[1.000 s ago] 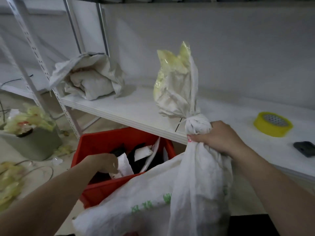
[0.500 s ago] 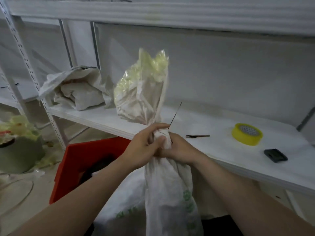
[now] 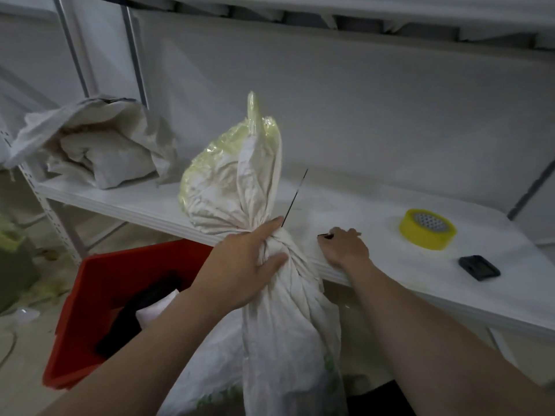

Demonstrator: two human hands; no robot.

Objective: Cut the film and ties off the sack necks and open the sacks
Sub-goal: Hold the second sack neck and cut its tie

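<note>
A long white shelf board (image 3: 375, 217) crosses the dim, evenly lit room. Behind it stands a plain pale grey wall (image 3: 360, 115). Above it shows the underside of a higher shelf (image 3: 330, 7). At its left end stand a perforated metal upright (image 3: 55, 226) and two slim grey posts (image 3: 135, 49). Below that end lies a beige floor (image 3: 24, 370), where a red crate (image 3: 75, 325) sits.

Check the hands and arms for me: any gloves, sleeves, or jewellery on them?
No gloves on the left hand or right hand; the fingers are bare, with no rings that I can make out. Both the left forearm and right forearm are bare to the frame's edge: no sleeves, watch or wristband in view.
</note>
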